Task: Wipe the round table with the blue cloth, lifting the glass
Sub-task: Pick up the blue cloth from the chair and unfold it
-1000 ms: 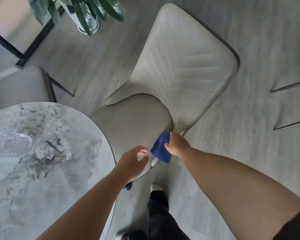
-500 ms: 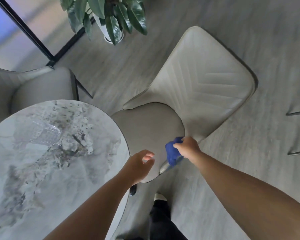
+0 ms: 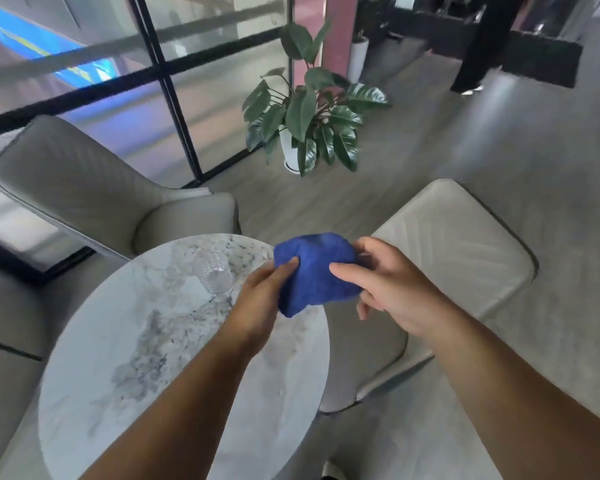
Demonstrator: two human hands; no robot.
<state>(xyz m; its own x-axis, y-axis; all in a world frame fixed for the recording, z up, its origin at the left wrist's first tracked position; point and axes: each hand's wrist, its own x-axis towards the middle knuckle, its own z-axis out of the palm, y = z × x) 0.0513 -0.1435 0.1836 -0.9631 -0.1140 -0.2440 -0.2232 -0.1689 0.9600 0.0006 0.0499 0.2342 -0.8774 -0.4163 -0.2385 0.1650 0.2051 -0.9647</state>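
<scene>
The blue cloth hangs bunched in the air above the right edge of the round marble table. My left hand grips its left side with thumb and fingers. My right hand holds its right side, thumb across the front. A clear ribbed glass stands upright on the far part of the table, just left of my left hand and apart from it.
A beige chair stands right of the table, another beige chair behind it. A potted plant stands on the floor by the glass wall. A person's dark legs stand far back.
My right hand lifted the blue cloth off the chair seat and brought it up over the table edge. My left hand took hold of it too. The view tilted up.
</scene>
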